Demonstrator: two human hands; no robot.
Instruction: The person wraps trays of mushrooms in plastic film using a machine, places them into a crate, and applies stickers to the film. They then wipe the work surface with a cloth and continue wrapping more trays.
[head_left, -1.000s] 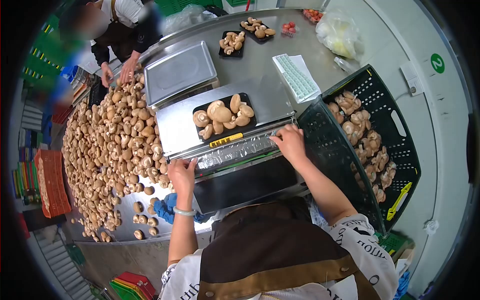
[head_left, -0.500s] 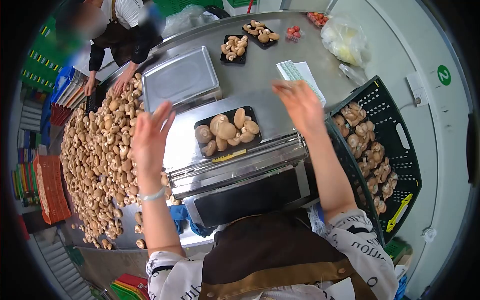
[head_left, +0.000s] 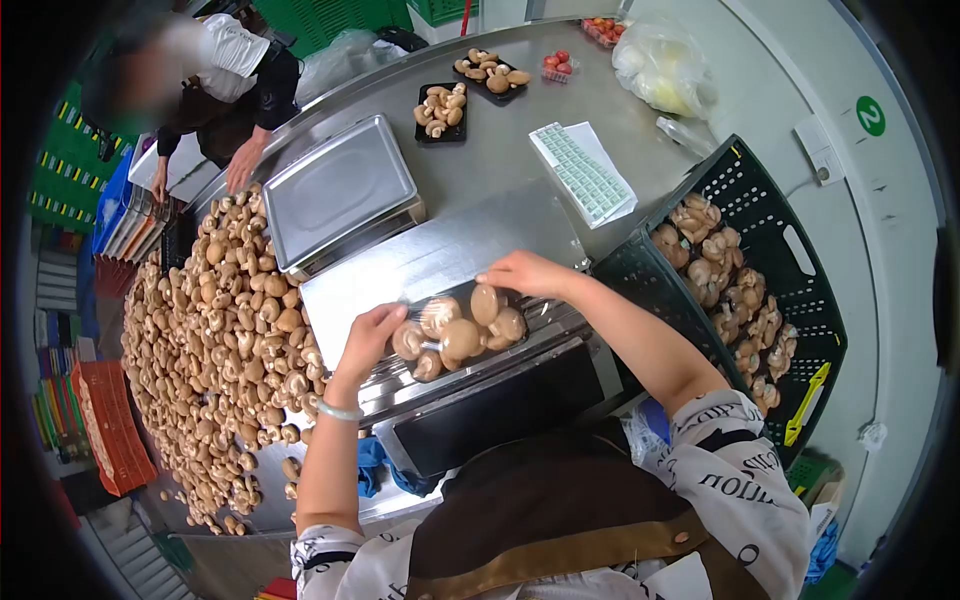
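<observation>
A black tray of brown mushrooms (head_left: pixel 460 338) sits over the metal wrapping machine (head_left: pixel 500 375) in front of me, with a glossy sheen over its caps like clear film. My left hand (head_left: pixel 370 342) grips the tray's left end, thumb and fingers closed at its edge. At the upper right corner, my right hand (head_left: pixel 525 274) has its fingers bent onto the tray. Between the tray and the flat scale lies a shiny metal plate (head_left: pixel 440 250).
Loose mushrooms (head_left: pixel 230 330) pile up at left, where a co-worker's hand (head_left: pixel 245 160) reaches in. A scale (head_left: pixel 340 190), two filled trays (head_left: pixel 440 112), a label sheet (head_left: pixel 583 175) and plastic bag (head_left: pixel 660 70) lie beyond. A dark green crate (head_left: pixel 800 260) holds packed mushrooms at right.
Both my hands have come down from raised and apart onto the two ends of the mushroom tray. The tray is nearer my body, and its caps now look glossy. The view has shifted slightly.
</observation>
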